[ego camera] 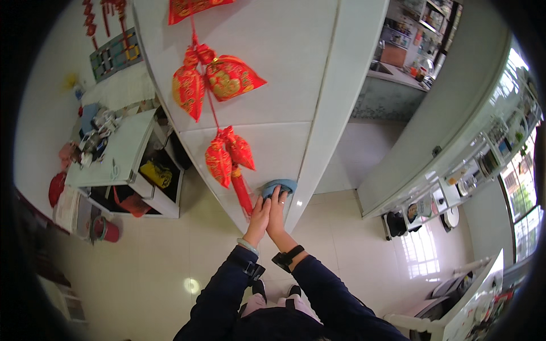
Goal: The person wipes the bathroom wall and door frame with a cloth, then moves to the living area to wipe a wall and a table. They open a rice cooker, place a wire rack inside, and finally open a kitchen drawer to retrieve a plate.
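Observation:
A blue cloth (279,186) lies against the lower part of a white tiled wall (260,149), near its right-hand edge. The fingers of my right hand (276,211) press on the cloth. Beside it, touching it, is my left hand (257,216), its fingertips at the cloth's lower left side; whether it grips any cloth is not clear. Just left of my hands hangs a string of red and gold fabric ornaments (219,164) with a red tassel (241,192).
A cluttered white table (123,145) with scissors (114,169) stands left, a red bucket (106,229) by it. To the right are a doorway to a kitchen counter (396,78), a white panel (409,140) and a laden shelf rack (465,179). A white chair-like frame (452,315) stands lower right.

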`<state>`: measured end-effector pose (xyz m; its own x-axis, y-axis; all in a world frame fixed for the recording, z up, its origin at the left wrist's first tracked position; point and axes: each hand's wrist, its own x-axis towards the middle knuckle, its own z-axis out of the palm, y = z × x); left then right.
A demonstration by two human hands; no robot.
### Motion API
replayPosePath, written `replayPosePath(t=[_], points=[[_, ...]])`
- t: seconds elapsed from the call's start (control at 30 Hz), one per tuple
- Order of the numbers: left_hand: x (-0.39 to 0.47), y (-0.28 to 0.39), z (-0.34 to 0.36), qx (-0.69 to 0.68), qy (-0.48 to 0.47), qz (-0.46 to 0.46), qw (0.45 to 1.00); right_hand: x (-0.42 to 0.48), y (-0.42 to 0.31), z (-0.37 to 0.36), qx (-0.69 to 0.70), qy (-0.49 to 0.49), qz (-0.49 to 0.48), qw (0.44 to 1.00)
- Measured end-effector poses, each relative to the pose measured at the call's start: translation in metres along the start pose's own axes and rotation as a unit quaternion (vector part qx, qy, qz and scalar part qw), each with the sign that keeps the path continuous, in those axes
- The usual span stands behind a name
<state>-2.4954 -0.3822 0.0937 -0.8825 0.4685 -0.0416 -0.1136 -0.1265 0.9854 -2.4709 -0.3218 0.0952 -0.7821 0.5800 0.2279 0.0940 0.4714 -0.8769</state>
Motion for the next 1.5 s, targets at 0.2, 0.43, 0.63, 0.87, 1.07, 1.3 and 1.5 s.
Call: replayPosePath(t=[0.2,0.43,0.63,0.87,1.07,1.3,1.5], points=[[-0.019,0.032,0.035,0.089,0.108,0.111,0.984,0.003,-0.017,-0.059,0.105,-0.022,-0.080,0.991],[-0.036,0.150,0.077,0.197,0.203,0.344,0.895,0.052,-0.105,-0.121,0.164,-0.021,-0.221,0.961],[0.013,0.148,0.055,0.299,0.257,0.320,0.861,0.080,-0.136,-0.120,0.103,-0.053,-0.316,0.942],[0.024,0.020,0.023,0.423,0.293,0.254,0.819,0.045,-0.021,-0.048,0.061,-0.128,-0.254,0.957],[0.019,-0.096,-0.016,0.426,0.293,0.219,0.827,0.010,0.073,0.014,0.084,-0.166,-0.203,0.961],[0.022,-0.155,-0.048,0.430,0.271,0.296,0.809,-0.010,0.159,0.079,0.219,-0.158,-0.182,0.945],[0.031,-0.206,-0.070,0.361,0.247,0.447,0.780,-0.007,0.185,0.097,0.324,-0.204,-0.177,0.907]])
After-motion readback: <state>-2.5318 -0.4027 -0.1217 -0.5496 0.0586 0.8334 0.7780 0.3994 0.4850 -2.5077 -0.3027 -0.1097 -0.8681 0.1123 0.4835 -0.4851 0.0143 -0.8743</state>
